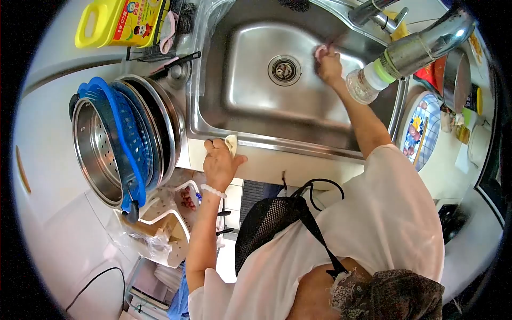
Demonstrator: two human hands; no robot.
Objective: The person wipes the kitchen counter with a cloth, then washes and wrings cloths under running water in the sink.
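At the sink's front left edge, my left hand (pixel 218 162) rests on the counter, closed around a small cream cloth (pixel 231 144) that sticks out beside the fingers. My right hand (pixel 330 66) reaches into the stainless steel sink (pixel 256 106), right of the round drain (pixel 284 70). Its fingers are closed on a pink cloth (pixel 320 52), which is slightly blurred against the sink's inner surface.
A faucet (pixel 408 56) projects over the sink's right side. Stacked pots (pixel 96 152) and a blue basket (pixel 125 138) stand left. A yellow jug (pixel 114 24) is at the upper left; a patterned plate (pixel 421 130) lies right.
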